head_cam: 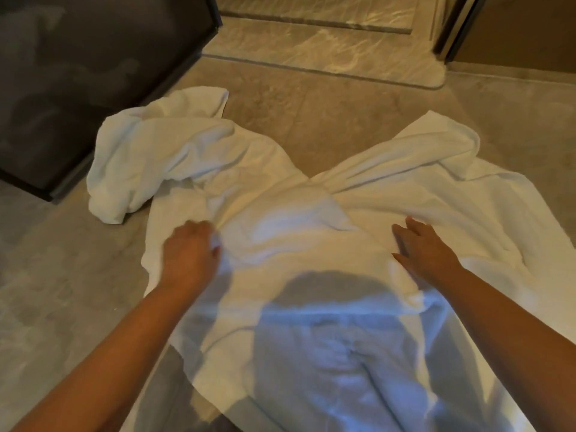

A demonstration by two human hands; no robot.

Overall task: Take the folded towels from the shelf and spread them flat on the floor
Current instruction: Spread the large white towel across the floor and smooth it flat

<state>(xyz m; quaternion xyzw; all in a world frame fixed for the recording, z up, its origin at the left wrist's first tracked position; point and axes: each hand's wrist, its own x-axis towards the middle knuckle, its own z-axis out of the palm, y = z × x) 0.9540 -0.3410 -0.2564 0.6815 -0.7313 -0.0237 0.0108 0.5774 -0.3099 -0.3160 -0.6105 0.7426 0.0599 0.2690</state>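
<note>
White towels lie rumpled on the tiled floor. A large towel (pixel 299 244) covers the middle and reaches down to the bottom edge of the view. A second one (pixel 436 169) runs off to the upper right, and a bunched towel (pixel 149 157) sits at the upper left. My left hand (pixel 190 254) has its fingers curled into a fold on the large towel's left side and pinches the cloth. My right hand (pixel 427 247) rests flat on the same towel's right side with its fingers straight.
A dark panel or cabinet (pixel 78 73) stands at the upper left, its base close to the bunched towel. A raised stone threshold (pixel 327 54) crosses the back, with a dark door frame (pixel 452 29) at the upper right. Bare grey tile (pixel 62 275) lies to the left.
</note>
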